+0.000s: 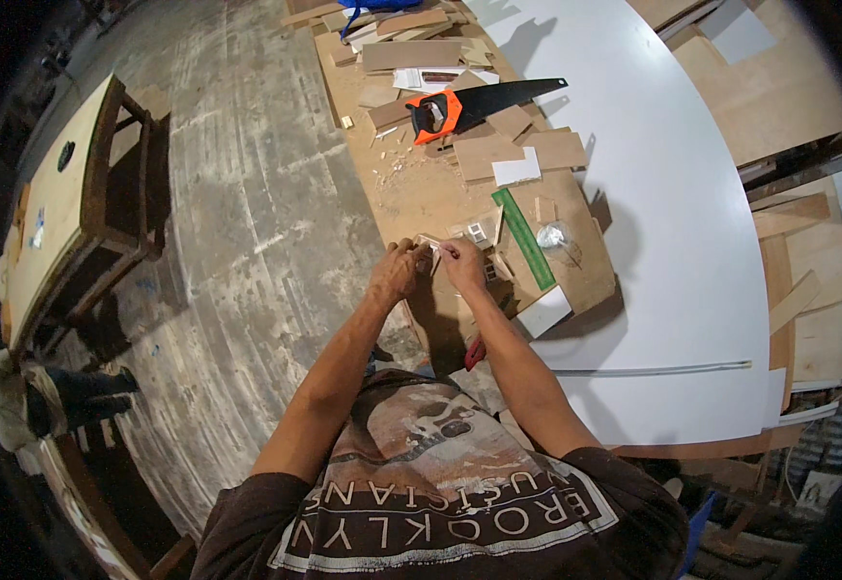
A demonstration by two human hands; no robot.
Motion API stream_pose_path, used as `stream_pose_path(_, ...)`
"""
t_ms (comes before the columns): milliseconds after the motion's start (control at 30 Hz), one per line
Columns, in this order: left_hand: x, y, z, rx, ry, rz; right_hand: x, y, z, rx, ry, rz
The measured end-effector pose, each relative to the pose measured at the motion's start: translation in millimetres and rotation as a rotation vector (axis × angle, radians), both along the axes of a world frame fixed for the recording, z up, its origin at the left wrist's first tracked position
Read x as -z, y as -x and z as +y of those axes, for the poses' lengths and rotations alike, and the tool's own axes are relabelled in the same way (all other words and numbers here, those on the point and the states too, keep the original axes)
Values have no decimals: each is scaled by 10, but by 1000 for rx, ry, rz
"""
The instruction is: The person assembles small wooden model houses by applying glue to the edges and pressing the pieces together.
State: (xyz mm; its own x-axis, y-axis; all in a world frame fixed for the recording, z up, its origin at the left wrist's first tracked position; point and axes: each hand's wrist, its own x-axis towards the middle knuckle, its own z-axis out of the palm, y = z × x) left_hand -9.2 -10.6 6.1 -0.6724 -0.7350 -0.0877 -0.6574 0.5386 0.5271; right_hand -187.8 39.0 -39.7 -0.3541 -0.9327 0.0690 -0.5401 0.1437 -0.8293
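Close together over the near edge of the brown workboard (401, 198), my two hands meet at a small pale piece (429, 243), whose exact kind is too small to make out. My left hand (397, 270) is closed on its left side. The fingers of my right hand (462, 266) pinch it from the right. Just beyond my right hand lies a small block with white window-like frames (477, 233), and a similar framed piece (491, 272) is partly hidden beside that hand. A green ruler (525, 238) lies slantwise to the right, next to a crumpled clear plastic bag (553, 235).
An orange-handled saw (479, 106) rests on thin wood offcuts (411, 55) farther back. A large white sheet (672, 222) spreads to the right, with a thin metal rod (653, 369) on it. Left across the concrete floor (247, 213) stands a wooden table (58, 203).
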Motion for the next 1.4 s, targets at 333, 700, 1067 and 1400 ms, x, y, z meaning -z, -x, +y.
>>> stream_pose_path(333, 380, 41, -71, 39, 34, 47, 48, 18, 71, -125, 126, 183)
stream_pose_path(700, 258, 5, -54, 72, 28, 70, 14, -40, 80, -124, 124, 182)
stream_pose_path(1067, 222, -67, -84, -57, -108, 327, -23, -68, 45, -42, 63, 77)
stream_pose_path(1400, 311, -188, -66, -34, -89, 353, -113, -77, 45, -156, 56, 215)
